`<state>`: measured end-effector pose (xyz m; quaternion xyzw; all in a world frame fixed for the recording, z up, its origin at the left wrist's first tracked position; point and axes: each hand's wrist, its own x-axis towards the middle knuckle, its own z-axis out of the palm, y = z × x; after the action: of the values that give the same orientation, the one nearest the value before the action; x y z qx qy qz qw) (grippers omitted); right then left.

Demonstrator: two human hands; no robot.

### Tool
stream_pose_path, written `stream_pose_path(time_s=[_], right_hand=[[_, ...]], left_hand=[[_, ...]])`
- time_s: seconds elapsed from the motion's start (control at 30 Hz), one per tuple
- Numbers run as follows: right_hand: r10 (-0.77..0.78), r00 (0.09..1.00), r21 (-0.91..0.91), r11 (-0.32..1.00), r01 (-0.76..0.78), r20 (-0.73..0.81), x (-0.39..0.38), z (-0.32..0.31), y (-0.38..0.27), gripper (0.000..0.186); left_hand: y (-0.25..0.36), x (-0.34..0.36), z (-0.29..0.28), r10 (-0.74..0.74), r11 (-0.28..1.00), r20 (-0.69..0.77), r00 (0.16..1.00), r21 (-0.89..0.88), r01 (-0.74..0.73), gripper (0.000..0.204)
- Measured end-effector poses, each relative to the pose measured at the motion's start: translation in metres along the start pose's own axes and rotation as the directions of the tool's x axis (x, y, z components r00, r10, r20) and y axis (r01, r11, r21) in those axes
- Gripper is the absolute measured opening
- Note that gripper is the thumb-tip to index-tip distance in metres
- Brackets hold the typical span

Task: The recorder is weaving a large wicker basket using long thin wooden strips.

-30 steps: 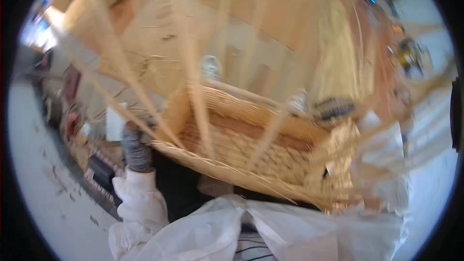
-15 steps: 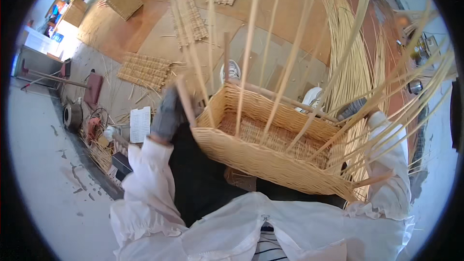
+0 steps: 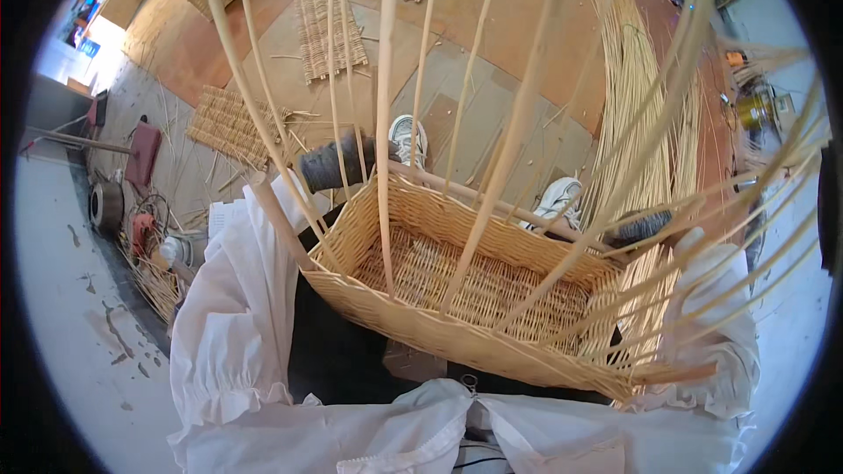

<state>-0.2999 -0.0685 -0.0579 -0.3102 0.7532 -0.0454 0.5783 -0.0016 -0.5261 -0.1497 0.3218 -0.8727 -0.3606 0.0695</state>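
A rectangular wicker basket (image 3: 413, 320) rests tilted across my lap, its woven floor visible and long pale stakes rising from its walls. Stubby wooden posts stand out at its corners. My left hand (image 3: 338, 161), in a grey glove, reaches round to the far left corner and closes there by the post; its fingertips are partly hidden. At the far right corner, my right hand (image 3: 639, 226), also gloved in grey, is closed against the basket's edge behind several stakes.
Loose pale canes (image 3: 639, 96) lie in a long bundle at the right. Woven panels (image 3: 230, 125) are spread over the floor ahead. A metal pot (image 3: 107, 204) and a red-brown block (image 3: 145, 154) stand by the left wall. My white shoes (image 3: 407, 140) show beyond the basket.
My left hand has moved from the near left post to the far left corner. The basket has shifted left and toward me, while my right hand stays at the far right corner.
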Motion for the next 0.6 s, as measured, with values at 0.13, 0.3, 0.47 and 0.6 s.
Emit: stream_pose_path(time_s=[0.13,0.3,0.47,0.6], right_hand=[[0.019,0.999,-0.002,1.000,-0.019,0.047,0.010,-0.002,-0.003,0.016],[0.002,0.998,0.038,0.999,-0.004,0.066,0.016,-0.006,-0.006,0.016],[-0.087,0.980,0.245,0.961,0.130,-0.180,-0.008,-0.060,0.002,0.018],[-0.121,0.700,0.550,0.531,0.645,-0.704,-0.111,-0.135,0.062,0.021]], left_hand=[[-0.003,0.010,0.009,-0.013,1.000,-0.003,1.000,0.007,0.013,0.053],[-0.007,0.018,0.010,-0.018,1.000,-0.014,1.000,-0.007,0.018,0.054],[-0.014,0.000,-0.016,-0.032,0.937,-0.033,0.999,-0.350,0.019,0.055],[-0.001,-0.061,-0.044,0.011,0.420,0.108,0.994,-0.903,0.094,0.055]])
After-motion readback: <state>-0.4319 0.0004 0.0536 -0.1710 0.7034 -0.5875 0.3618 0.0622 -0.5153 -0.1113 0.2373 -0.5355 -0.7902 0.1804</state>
